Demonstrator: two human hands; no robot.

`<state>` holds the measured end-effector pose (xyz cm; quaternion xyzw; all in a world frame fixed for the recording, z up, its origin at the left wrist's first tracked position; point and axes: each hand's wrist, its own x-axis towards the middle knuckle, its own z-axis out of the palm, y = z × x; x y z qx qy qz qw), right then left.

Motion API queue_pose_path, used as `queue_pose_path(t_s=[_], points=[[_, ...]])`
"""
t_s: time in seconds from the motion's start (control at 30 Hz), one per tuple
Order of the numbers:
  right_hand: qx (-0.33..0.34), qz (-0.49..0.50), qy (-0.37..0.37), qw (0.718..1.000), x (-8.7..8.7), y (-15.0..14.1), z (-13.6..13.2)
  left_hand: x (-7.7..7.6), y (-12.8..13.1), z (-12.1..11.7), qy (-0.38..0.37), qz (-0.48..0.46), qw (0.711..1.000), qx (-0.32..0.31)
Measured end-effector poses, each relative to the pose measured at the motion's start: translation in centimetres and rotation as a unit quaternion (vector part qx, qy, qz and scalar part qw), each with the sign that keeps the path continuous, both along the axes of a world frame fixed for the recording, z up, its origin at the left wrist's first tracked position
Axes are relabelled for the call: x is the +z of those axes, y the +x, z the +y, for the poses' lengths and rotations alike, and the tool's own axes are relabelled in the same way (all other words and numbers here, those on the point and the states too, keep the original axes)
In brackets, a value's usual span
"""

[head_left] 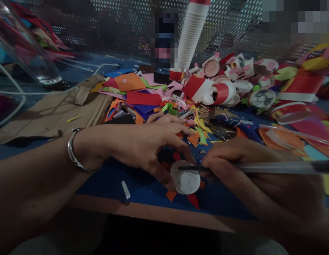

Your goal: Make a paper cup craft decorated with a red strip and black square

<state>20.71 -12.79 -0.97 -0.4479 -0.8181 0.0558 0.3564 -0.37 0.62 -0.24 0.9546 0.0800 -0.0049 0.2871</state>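
A round white paper cup base (191,182) lies bottom up near the table's front edge, with orange and red paper pieces sticking out around it. Dark drawn lines form a ring with spokes on its face. My left hand (153,143) grips it by the rim, thumb on the near left side and fingers over the far side. Between the fingers of my right hand (241,177) is a pen (249,167) with a clear barrel, its dark tip touching or just above the upper left of the white disc. The cup's underside is hidden.
Coloured paper scraps (143,95) cover the table's middle. Red and white cut paper cups (220,92) are heaped at back right, near a tall cup stack (192,35). Cardboard (52,109), a glass (44,67) and a white cable (10,92) occupy the left. A perforated screen (113,32) stands behind.
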Motion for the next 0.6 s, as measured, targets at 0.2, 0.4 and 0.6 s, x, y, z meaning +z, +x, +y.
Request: queue_pose_path(t_s=[0.2,0.4,0.6], points=[[0.021,0.020,0.003,1.000,-0.27,-0.62,-0.07,0.13,0.02,-0.17,0.013,0.020,1.000,0.012],[0.025,0.011,0.005,1.000,-0.25,-0.47,-0.08,0.36,-0.07,-0.37,0.011,0.030,0.999,0.010],[0.014,0.018,0.000,1.000,-0.15,-0.39,-0.22,0.29,0.05,-0.37,0.011,0.027,0.999,0.016]])
